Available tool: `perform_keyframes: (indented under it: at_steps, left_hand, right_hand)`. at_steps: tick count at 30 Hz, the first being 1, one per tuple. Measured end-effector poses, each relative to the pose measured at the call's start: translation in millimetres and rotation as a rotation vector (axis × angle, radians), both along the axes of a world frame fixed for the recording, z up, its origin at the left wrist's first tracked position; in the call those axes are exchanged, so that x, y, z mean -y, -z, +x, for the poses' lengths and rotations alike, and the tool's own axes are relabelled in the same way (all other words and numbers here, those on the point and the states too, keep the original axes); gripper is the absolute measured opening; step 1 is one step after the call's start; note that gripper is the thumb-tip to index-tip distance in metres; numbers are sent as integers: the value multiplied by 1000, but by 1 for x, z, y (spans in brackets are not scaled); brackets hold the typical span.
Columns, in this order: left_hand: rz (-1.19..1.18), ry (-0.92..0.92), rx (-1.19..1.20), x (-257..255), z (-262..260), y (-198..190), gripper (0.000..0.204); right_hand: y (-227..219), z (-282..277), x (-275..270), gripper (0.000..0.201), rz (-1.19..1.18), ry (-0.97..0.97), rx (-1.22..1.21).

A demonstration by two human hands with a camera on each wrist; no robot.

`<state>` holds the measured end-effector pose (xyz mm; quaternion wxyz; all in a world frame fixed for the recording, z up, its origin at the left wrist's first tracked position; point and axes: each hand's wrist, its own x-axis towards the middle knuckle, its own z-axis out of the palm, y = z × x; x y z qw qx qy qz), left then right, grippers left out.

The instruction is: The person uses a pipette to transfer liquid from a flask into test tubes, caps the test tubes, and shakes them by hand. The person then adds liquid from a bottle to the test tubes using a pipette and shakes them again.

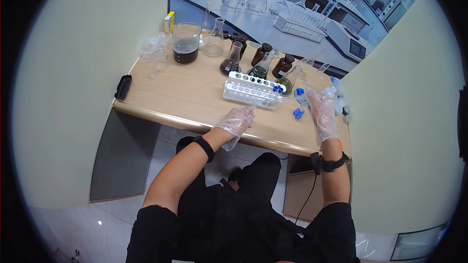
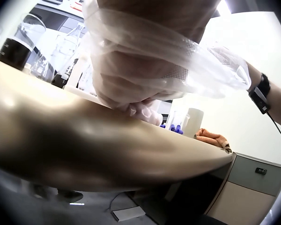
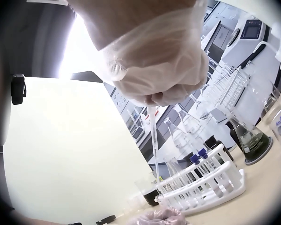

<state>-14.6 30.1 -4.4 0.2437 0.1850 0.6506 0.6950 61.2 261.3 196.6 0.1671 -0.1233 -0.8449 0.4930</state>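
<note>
In the head view my gloved left hand (image 1: pixel 238 121) is at the table's front edge, before the white test tube rack (image 1: pixel 251 90). Its fingers are curled round what looks like a clear test tube (image 1: pixel 254 106), mostly hidden by the glove. My gloved right hand (image 1: pixel 322 112) is raised right of the rack. In the right wrist view the right hand (image 3: pixel 154 70) grips a thin clear pipette (image 3: pixel 154 140), whose tip points down near the rack's end, above the left hand (image 3: pixel 161 218). Two tubes in the rack have blue caps (image 3: pixel 199 156).
Behind the rack stand flasks with dark and green contents (image 1: pixel 260 71) and brown bottles (image 1: pixel 282 66). A beaker of dark liquid (image 1: pixel 185 51) and an empty flask (image 1: pixel 213 44) are at the back left. Blue pieces (image 1: pixel 299 113) lie on the right; a black object (image 1: pixel 124 87) sits far left.
</note>
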Motion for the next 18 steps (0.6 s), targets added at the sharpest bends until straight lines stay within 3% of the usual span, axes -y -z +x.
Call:
perform_keyframes:
  at_steps: [3,5,9,18]
  left_hand:
    - [-90,-13,-31,0,1,-4,27]
    - [3,-4,86,1,3,-9,27]
    - [8,-11,69,2,6,-13,24]
    - [93,-3,119,0,3,-7,18]
  right_hand:
    - [14,1,-8,60,-8,10,-25]
    - [15,2,-8,58,23,-40,-39]
    - [10,9,7,57,25,1,6]
    - [2,23,17,44,41,-162,-16]
